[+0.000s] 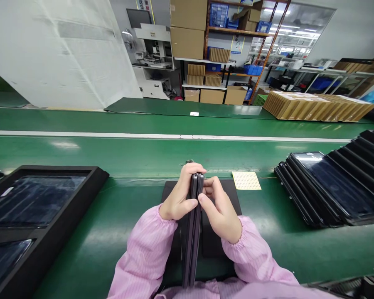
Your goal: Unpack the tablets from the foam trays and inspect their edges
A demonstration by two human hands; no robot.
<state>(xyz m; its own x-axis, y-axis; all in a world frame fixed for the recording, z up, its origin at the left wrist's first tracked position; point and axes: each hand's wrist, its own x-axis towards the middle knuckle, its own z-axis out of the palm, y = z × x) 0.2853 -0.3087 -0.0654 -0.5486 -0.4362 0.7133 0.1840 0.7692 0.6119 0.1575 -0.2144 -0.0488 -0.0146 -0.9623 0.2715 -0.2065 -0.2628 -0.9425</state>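
Note:
Two thin dark tablets (193, 232) stand on edge, face to face, seen along their narrow sides. Wrapped around their far upper end from the left is my left hand (180, 195), its thumb lying along the edge. My right hand (220, 205) closes on the same pair from the right, its thumb at the edge and its fingers bent against the side. Beneath them lies a black mat (233, 197); the tablets' faces are hidden from this angle.
A black foam tray (96, 176) with dark-screened tablets lies at the left. At the right, several tablets (345, 178) lean in an overlapping row. A yellow dotted sheet (247, 180) lies beyond my right hand. Cardboard dividers (314, 106) sit on the far green bench.

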